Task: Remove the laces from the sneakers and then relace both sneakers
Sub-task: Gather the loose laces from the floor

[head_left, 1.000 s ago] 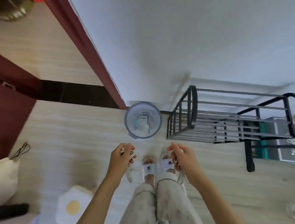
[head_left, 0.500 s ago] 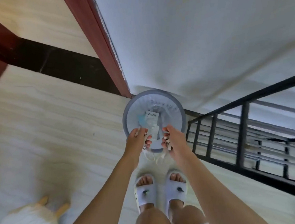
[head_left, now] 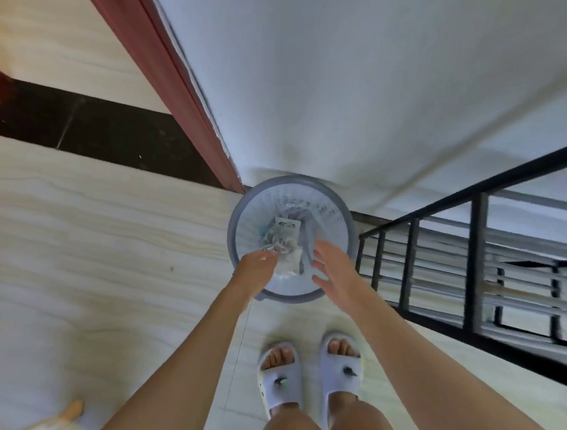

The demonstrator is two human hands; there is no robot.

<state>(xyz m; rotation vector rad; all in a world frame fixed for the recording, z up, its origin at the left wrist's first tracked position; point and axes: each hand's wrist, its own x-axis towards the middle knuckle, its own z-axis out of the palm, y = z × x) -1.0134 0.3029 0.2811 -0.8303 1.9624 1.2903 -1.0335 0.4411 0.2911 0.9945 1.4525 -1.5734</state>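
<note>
- The left hand (head_left: 257, 266), which half a second ago pinched white strands, now hangs over the bin (head_left: 292, 238); whether its fingers are slack or curled I cannot tell.
- A pale tangle (head_left: 279, 246), probably the laces, now lies in the bin.
- The right hand (head_left: 331, 265) has spread empty.
- No sneakers are in view; relacing looks some way off.

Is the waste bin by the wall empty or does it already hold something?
Not empty. The waste bin is lined with clear plastic and holds a printed packet and whitish tangled bits.
</note>
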